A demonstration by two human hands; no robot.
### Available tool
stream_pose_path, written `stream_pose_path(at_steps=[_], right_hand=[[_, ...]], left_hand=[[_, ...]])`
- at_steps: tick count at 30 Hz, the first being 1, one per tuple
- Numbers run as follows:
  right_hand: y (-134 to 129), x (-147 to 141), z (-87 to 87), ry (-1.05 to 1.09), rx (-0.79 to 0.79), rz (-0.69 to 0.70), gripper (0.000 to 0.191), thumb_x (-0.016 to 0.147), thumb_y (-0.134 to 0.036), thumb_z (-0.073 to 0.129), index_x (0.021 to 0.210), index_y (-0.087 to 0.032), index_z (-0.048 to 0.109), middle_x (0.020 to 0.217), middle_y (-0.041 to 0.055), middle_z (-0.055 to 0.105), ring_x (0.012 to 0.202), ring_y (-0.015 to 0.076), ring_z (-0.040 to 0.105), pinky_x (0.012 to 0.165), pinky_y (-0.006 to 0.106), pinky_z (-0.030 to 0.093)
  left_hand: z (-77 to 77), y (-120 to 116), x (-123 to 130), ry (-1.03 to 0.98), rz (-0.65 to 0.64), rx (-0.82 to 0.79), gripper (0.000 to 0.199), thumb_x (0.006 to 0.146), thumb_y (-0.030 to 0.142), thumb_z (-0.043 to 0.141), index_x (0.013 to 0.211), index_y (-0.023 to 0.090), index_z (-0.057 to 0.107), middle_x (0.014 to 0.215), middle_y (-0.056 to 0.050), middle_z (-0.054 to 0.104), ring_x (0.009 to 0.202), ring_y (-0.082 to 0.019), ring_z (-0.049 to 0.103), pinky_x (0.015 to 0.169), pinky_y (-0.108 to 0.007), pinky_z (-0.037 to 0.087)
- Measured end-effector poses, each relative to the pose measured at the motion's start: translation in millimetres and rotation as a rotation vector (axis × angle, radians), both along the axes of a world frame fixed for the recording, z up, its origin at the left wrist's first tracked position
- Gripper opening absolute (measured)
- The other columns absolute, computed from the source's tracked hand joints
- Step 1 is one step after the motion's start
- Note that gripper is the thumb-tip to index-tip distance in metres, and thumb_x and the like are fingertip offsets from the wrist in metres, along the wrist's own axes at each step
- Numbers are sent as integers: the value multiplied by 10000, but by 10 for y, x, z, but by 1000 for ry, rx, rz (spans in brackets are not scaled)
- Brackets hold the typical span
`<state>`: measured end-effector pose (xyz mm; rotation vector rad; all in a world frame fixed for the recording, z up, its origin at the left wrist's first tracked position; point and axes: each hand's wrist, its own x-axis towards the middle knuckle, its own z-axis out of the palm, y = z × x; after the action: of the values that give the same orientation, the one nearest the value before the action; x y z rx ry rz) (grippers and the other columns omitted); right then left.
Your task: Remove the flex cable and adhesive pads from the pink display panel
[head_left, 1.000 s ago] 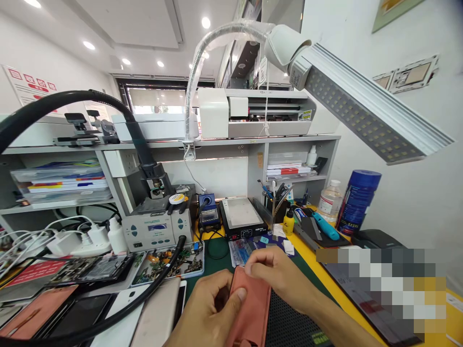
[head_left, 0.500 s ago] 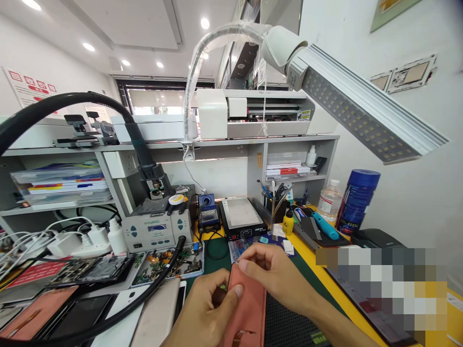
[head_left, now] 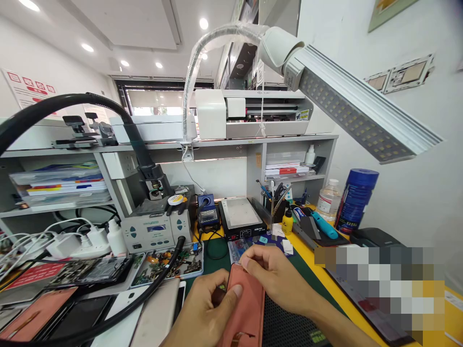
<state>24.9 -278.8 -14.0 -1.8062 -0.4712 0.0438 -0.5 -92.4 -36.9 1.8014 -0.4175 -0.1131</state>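
A flat salmon-pink phone panel (head_left: 244, 308) is held tilted up over the front of the bench. My left hand (head_left: 208, 306) grips its left edge, the thumb pressed on the pink face and the fingers behind. My right hand (head_left: 273, 277) is closed in a pinch at the panel's top edge; what lies between those fingertips is hidden. A dark slit with a copper-coloured strip (head_left: 241, 337) shows low on the panel. Beneath my hands lies a black dotted mat (head_left: 285, 320) on a green work mat (head_left: 302, 267).
Tablets and panels, including another pink panel (head_left: 39, 311), lie at left under a thick black hose (head_left: 144, 301). Behind stand a parts tray (head_left: 188, 262), a grey rework station (head_left: 155, 229) and a hot plate (head_left: 240, 214). A lamp (head_left: 361, 111) overhangs the right.
My right fingertips have shifted very slightly at the panel's top edge. The panel and my left hand stay almost in place; the whole view moves a little.
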Motion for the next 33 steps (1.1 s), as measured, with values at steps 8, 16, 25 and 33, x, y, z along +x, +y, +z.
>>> stream_pose_path(at_steps=[8,16,25,33], right_hand=[[-39,31,37,46,-3,2,225,879,-345,648,808,-154,744,782,37,708,715,170,581,657,267,432],[-41,62,-11,63,-29,-16,148,826,-217,643,800,-154,774,727,12,690,652,135,528,608,238,390],[-57,62,8,88,-10,-11,158,812,-240,657,795,-141,780,733,24,715,661,138,564,617,231,411],[-53,71,10,95,-14,-10,173,803,-268,682,814,-134,791,741,32,726,664,138,571,619,225,420]], left_hand=[[-49,1,7,-12,-24,72,463,925,593,523,751,166,571,678,25,409,623,-131,344,578,-245,320],[-69,5,5,-32,-26,115,476,940,602,482,766,168,576,696,15,414,649,-146,368,598,-261,306],[-63,10,11,-39,-27,127,479,950,593,472,757,163,561,692,21,412,651,-139,380,593,-262,296],[-89,12,12,-36,-19,118,437,944,560,494,748,173,549,692,18,420,653,-144,390,596,-267,298]])
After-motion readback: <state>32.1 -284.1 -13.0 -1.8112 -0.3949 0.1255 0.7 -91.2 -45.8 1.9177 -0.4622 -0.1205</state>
